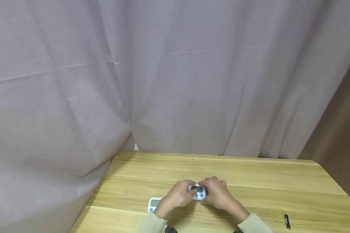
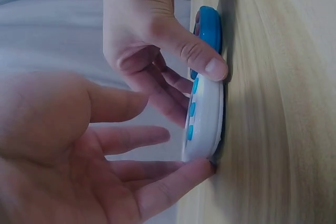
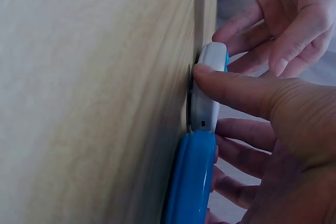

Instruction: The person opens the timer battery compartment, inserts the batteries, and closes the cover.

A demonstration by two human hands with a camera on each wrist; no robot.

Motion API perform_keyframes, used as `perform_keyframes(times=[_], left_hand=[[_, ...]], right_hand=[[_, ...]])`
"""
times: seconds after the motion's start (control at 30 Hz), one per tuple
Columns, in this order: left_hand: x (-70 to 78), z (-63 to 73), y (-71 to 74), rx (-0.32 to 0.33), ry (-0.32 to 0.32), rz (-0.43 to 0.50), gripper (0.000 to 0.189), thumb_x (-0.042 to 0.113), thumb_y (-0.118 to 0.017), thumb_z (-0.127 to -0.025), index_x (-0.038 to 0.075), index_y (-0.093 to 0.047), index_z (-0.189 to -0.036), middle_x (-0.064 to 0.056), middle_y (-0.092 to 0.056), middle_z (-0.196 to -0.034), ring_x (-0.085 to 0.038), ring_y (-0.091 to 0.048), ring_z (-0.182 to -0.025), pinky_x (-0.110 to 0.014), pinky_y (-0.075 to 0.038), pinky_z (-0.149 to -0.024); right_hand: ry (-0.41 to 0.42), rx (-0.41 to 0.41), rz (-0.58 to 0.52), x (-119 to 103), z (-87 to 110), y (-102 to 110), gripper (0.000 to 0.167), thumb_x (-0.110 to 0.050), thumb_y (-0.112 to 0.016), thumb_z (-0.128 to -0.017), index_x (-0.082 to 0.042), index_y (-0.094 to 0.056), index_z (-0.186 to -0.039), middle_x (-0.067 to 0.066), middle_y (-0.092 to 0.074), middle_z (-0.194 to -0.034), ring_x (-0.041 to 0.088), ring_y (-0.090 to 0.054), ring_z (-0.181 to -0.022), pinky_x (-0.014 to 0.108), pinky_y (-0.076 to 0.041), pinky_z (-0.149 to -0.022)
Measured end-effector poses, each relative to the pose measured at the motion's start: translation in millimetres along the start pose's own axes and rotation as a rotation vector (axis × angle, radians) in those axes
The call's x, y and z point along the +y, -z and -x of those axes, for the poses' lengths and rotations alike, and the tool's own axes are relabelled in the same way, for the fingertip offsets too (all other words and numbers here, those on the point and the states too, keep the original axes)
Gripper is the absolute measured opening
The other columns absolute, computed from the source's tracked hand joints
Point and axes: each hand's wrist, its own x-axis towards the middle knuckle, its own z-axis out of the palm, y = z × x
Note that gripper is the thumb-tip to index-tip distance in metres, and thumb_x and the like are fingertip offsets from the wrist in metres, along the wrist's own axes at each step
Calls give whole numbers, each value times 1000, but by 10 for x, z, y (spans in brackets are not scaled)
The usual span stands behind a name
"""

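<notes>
A white digital timer point(image 1: 200, 192) with blue buttons lies on the wooden table between both hands, digits showing on its display. My right hand point(image 1: 218, 194) grips its right end, thumb along the near edge and fingers round the far side. At the other end is my left hand point(image 1: 179, 195); one fingertip touches the timer's end while the thumb hovers over its face. Close against the white timer, by the right hand, sits a blue rounded object point(image 3: 191, 182), hidden behind that hand in the head view.
Another white timer point(image 1: 155, 203) lies left of the hands, partly covered by the left forearm. A small dark marker-like stick point(image 1: 287, 221) lies at the right on the table point(image 1: 268, 184). Grey curtain point(image 1: 186, 97) hangs behind the far table edge and along the left.
</notes>
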Motion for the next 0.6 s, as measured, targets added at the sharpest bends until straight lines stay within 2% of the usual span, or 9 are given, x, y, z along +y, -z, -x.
perform_keyframes(times=[0.07,0.13,0.2,0.3,0.4,0.5,0.6], left_hand=[[0,18,2,-20,6,7,42,15,-69,-101,-3,-64,-138,-17,-75,-114,-12,-62,-74,-25,-56,-63],[-6,32,4,-38,6,-12,44,19,-69,-102,0,-63,-141,-16,-74,-118,-11,-62,-75,-27,-59,-67],[-10,43,9,-47,1,-34,46,24,-68,-103,3,-63,-142,-14,-74,-123,-14,-67,-84,-33,-63,-78],[-18,66,21,-57,-19,-34,47,31,-68,-104,6,-64,-143,-12,-74,-130,-17,-70,-100,-39,-63,-92],[-20,94,35,-68,-40,20,47,32,-67,-104,5,-64,-143,-10,-76,-122,-16,-71,-96,-34,-64,-82],[-4,133,63,-68,-58,61,48,32,-68,-104,4,-63,-142,-5,-77,-109,-8,-66,-79,-23,-59,-66],[18,178,111,-49,-69,89,50,32,-68,-103,2,-62,-142,0,-73,-97,-6,-56,-63,-21,-50,-54]], right_hand=[[-8,-4,2,4,0,-15,65,-11,-101,-56,-7,-78,-117,1,-78,-107,16,-56,-94,51,-43,-85],[-17,-7,1,2,0,-21,66,-11,-101,-56,-7,-78,-118,1,-78,-108,16,-56,-94,49,-43,-85],[-22,-8,-3,-2,-4,-25,66,-11,-101,-56,-7,-78,-118,1,-78,-108,16,-56,-94,46,-42,-84],[-13,-5,1,-9,-10,-30,66,-10,-100,-57,-7,-78,-119,0,-78,-107,15,-55,-93,45,-42,-84],[-5,-10,4,-13,-6,-35,65,-9,-100,-58,-7,-78,-119,0,-78,-106,16,-56,-94,49,-42,-86],[-11,-12,24,-14,4,-38,70,-10,-100,-58,-6,-76,-124,3,-78,-111,22,-59,-100,58,-44,-91],[-17,-2,54,-25,18,-35,77,-13,-101,-58,-6,-72,-130,8,-76,-120,30,-62,-111,67,-44,-97]])
